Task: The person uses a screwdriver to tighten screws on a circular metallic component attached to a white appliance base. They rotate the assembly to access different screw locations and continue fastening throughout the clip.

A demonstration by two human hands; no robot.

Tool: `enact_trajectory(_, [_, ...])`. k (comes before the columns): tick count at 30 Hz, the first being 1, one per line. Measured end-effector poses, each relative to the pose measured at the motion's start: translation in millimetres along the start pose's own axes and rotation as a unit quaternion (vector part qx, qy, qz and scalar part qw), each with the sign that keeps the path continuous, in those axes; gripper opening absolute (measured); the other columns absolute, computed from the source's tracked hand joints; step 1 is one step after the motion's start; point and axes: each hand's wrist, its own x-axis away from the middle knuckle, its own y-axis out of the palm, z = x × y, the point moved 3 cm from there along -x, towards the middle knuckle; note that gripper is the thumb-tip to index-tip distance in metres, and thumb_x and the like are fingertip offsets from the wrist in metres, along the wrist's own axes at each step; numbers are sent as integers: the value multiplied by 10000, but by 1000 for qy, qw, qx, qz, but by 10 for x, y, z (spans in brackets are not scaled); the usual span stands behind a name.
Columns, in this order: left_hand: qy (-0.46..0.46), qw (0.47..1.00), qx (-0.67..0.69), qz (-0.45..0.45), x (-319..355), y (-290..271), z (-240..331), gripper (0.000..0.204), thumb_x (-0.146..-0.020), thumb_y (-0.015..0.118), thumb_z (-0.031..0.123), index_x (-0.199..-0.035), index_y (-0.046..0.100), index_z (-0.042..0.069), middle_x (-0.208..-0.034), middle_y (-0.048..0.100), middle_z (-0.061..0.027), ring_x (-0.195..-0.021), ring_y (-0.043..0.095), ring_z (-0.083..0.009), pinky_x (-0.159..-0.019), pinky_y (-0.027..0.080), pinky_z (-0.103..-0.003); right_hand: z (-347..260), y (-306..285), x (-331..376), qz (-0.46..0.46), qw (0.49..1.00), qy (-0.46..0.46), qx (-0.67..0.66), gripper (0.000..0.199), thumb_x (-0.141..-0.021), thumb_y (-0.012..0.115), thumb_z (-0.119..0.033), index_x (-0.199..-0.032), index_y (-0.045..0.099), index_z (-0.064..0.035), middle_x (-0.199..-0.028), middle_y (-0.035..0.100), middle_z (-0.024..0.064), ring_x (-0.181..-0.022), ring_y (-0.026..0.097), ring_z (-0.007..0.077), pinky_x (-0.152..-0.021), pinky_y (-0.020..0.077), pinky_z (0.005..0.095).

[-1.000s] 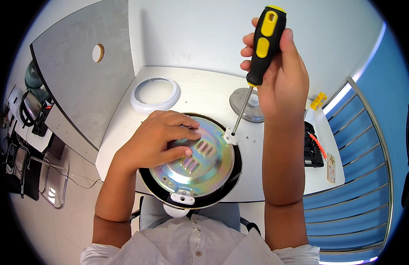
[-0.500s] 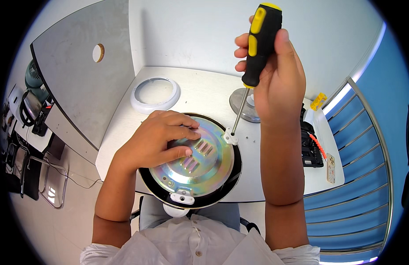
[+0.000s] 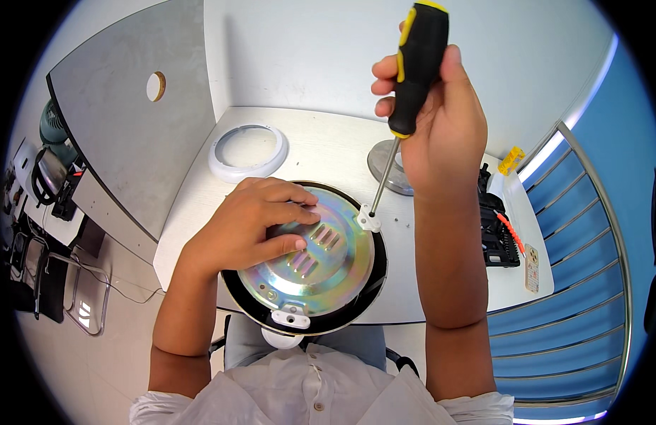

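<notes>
My right hand [image 3: 448,127] is wrapped round the black and yellow handle of a screwdriver [image 3: 417,78]. Its tip sits in a white plastic bracket [image 3: 368,217] at the right rim of a round metal cover [image 3: 342,273] with an iridescent sheen and slots. The cover lies in a dark, pan-like round housing [image 3: 253,301] at the table's front edge. Flat on the cover, fingers spread, rests my left hand [image 3: 253,219]. A second white bracket [image 3: 291,319] shows at the near rim. Whether a screw is under the tip is hidden.
On the white table [image 3: 321,149] lie a white ring [image 3: 249,170], a grey metal disc [image 3: 385,166] and a few tiny screws [image 3: 397,219]. At the right are a black tool case [image 3: 499,241], an orange-red tool [image 3: 509,230] and a remote-like object [image 3: 531,269]. Metal railing [image 3: 597,198] stands beyond.
The screwdriver handle has turned in my right hand, its yellow inlays now facing further left. My left hand stays in place on the cover.
</notes>
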Motion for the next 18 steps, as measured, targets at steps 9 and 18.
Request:
enact_trajectory(9, [3,1000,2,1,2,6,-16,328,-726,702,270,-972,697,54,-1104,642,-98,-1005,596,-304,-858,431,-405,18,-7,4,32,989,-75,126,423,-954,519,-385,-1125,375,-26,-803,514,64,-608,552,120,-467,436,241])
enact_trajectory(18, [2,1000,5,4,5,11,-14,322,-726,704,264,-970,698,55,-1108,641,-99,-1007,595,-305,-860,431,-406,47,-103,-14,45,999,-1,-5,460,-986,387,-442,-981,517,0,-815,610,128,-614,563,158,-557,469,280])
